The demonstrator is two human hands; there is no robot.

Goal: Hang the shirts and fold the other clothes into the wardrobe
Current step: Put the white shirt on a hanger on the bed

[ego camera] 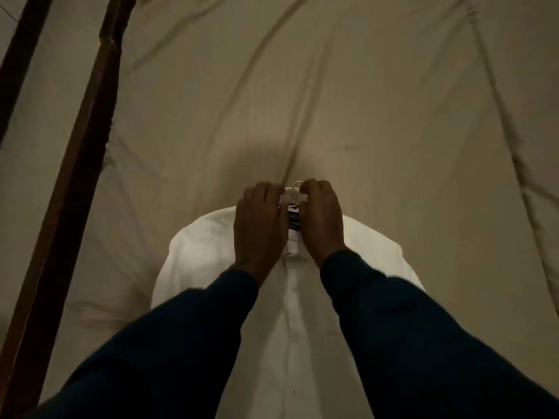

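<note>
Your left hand [260,225] and right hand [322,219] sit side by side at the collar of the white shirt [290,328], knuckles up, fingers curled down into the fabric and gripping it. Between them a metal hanger hook [298,184] and a dark label [294,219] show. Both dark sleeves [408,343] reach forward. The shirt lies flat, front up, on the wrinkled beige bed sheet [332,101].

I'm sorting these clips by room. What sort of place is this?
Most likely a bedroom. A wrinkled beige bedsheet covers a soft surface, a dark wooden bed frame rail runs along its edge, and a white button-up shirt lies spread on it.
</note>
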